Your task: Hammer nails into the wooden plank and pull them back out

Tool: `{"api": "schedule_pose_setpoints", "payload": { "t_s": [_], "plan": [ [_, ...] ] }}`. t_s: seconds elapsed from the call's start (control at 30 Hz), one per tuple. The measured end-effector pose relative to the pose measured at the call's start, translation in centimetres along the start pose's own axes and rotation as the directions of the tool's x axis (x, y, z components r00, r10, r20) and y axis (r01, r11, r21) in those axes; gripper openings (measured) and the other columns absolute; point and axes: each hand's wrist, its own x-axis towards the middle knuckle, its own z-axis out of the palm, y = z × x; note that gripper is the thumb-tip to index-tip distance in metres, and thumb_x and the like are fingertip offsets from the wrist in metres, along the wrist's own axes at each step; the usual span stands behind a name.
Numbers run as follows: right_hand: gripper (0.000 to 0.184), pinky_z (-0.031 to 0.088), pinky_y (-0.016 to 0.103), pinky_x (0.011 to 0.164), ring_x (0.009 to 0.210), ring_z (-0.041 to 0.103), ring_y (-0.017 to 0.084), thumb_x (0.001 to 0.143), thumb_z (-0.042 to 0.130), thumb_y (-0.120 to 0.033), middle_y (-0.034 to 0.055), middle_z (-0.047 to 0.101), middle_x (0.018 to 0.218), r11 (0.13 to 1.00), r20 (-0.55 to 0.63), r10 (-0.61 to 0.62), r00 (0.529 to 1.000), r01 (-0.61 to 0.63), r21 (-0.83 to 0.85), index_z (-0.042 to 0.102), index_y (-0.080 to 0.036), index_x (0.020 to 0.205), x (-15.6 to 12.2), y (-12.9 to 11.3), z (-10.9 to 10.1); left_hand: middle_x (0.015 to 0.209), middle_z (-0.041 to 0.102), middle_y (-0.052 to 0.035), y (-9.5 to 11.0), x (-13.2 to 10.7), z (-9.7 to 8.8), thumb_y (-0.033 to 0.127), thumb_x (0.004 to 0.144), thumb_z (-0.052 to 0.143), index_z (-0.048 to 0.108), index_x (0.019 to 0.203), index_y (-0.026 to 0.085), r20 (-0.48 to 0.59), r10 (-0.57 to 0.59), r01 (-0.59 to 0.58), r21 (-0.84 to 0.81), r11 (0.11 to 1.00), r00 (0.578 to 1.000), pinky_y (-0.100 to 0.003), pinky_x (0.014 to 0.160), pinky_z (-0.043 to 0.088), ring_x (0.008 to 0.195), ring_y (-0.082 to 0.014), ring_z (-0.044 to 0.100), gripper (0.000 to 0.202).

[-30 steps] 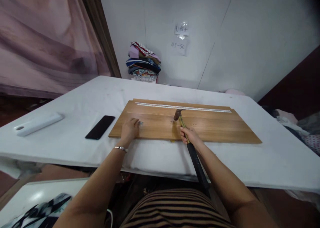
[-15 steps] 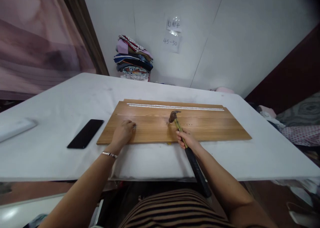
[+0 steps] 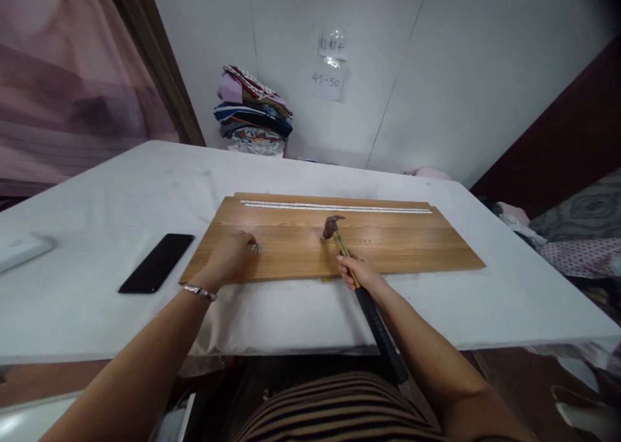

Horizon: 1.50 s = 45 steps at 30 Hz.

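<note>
My right hand (image 3: 359,270) is closed round the yellow part of a claw hammer's (image 3: 369,306) handle, between the head and the black grip. The rusty hammer head (image 3: 330,227) hangs just above the middle of a wooden board (image 3: 286,232). My left hand (image 3: 230,255), with a bracelet on its wrist, is low over the board's left part, fingers curled together. Several thin silvery nails (image 3: 254,248) stick out at its fingertips. A row of small dark nail heads or holes (image 3: 361,241) runs across the board right of the hammer head.
Two white strips (image 3: 339,208) lie along the board's far edge. A black phone (image 3: 156,263) is left of the board on the white-covered table (image 3: 121,202). Folded clothes (image 3: 255,112) are stacked by the wall, and a white object (image 3: 24,251) sits at far left.
The whole view has shifted slightly. My left wrist has moved a little to the left, with the nails still at the fingertips. The hammer stays over about the same spot on the board.
</note>
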Motion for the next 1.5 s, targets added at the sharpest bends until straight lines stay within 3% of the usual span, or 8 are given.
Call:
{"api": "schedule_pose_setpoints", "payload": {
  "t_s": [0.13,0.4,0.53,0.7,0.87,1.1,1.33,1.5],
  "plan": [
    [0.041,0.027,0.021,0.03,0.031,0.035,0.006,0.065,0.072,-0.05,-0.0131,0.046,0.051,1.0,0.007,0.001,1.0,-0.001,-0.003,0.048,-0.024,0.087,-0.2,-0.1,0.0,0.111,0.079,-0.0147,0.7,0.0,-1.1,0.02,0.086,0.048,0.078,0.103,0.015,0.078,-0.042,0.039,0.031,0.999,0.996,-0.033,0.09,0.054,0.099,-0.027,0.074,0.035],
    [0.045,0.027,0.021,0.03,0.031,0.036,0.006,0.064,0.075,-0.05,-0.0138,0.046,0.053,1.0,0.025,0.016,1.0,-0.016,0.009,0.046,-0.025,0.087,-0.8,-0.5,0.2,0.106,0.08,-0.0158,1.0,-0.1,-1.2,0.022,0.083,0.052,0.078,0.102,0.014,0.094,-0.058,0.054,0.038,0.998,0.994,-0.034,0.086,0.054,0.094,-0.0281,0.075,0.033],
    [0.046,0.026,0.021,0.03,0.031,0.037,0.006,0.065,0.076,-0.05,-0.0138,0.047,0.053,0.999,0.031,0.013,0.999,-0.014,0.029,0.049,-0.024,0.092,-0.8,-0.5,0.0,0.107,0.08,-0.016,0.8,-0.3,-0.9,0.025,0.085,0.051,0.078,0.103,0.015,0.046,-0.043,0.043,0.002,0.999,0.998,-0.035,0.088,0.054,0.096,-0.0286,0.074,0.034],
    [0.048,0.026,0.021,0.029,0.03,0.037,0.006,0.062,0.077,-0.051,-0.0136,0.047,0.052,1.0,0.007,0.017,1.0,-0.017,0.026,0.049,-0.024,0.09,-0.8,-0.5,-0.1,0.112,0.079,-0.0144,-0.2,-0.4,-0.6,0.036,0.088,0.052,0.073,0.123,0.013,-0.05,-0.067,0.057,-0.179,0.982,0.997,-0.035,0.092,0.053,0.101,-0.0278,0.073,0.047],
    [0.048,0.026,0.021,0.029,0.03,0.036,0.006,0.062,0.078,-0.052,-0.0134,0.047,0.051,0.999,0.015,0.011,1.0,-0.012,0.042,0.049,-0.024,0.089,-1.0,-0.7,-0.1,0.109,0.08,-0.0097,-0.3,-0.2,-0.5,0.036,0.082,0.056,0.077,0.101,0.018,-0.143,-0.051,-0.009,-0.387,0.922,0.988,-0.034,0.094,0.053,0.103,-0.0265,0.071,0.034],
    [0.048,0.027,0.021,0.029,0.032,0.036,0.006,0.061,0.078,-0.05,-0.0135,0.046,0.053,0.997,0.003,0.003,1.0,-0.003,0.082,0.05,-0.024,0.089,-0.8,-0.8,-0.3,0.064,0.062,0.0016,2.9,0.0,1.8,0.039,0.078,0.057,0.066,0.083,0.02,-0.078,-0.033,-0.025,-0.647,0.762,0.996,-0.029,0.066,0.048,0.063,-0.0159,0.058,0.022],
    [0.048,0.027,0.02,0.03,0.033,0.036,0.006,0.062,0.079,-0.048,-0.0141,0.046,0.053,0.995,0.004,-0.017,1.0,0.016,0.103,0.052,-0.023,0.094,-1.1,-1.4,-0.5,0.073,0.066,0.0,7.8,0.5,6.1,0.036,0.082,0.058,0.06,0.077,0.022,-0.148,-0.007,-0.085,-0.605,0.791,0.989,-0.03,0.071,0.047,0.073,-0.0177,0.061,0.015],
    [0.047,0.029,0.021,0.03,0.033,0.037,0.006,0.063,0.077,-0.048,-0.0145,0.045,0.053,0.994,0.045,-0.01,0.999,0.005,0.105,0.052,-0.023,0.095,-0.8,-1.2,-0.3,0.083,0.071,-0.0037,9.1,0.1,7.0,0.03,0.086,0.054,0.06,0.082,0.022,-0.172,0.001,-0.089,-0.505,0.859,0.985,-0.033,0.078,0.049,0.081,-0.0199,0.065,0.011]
  ]
}}
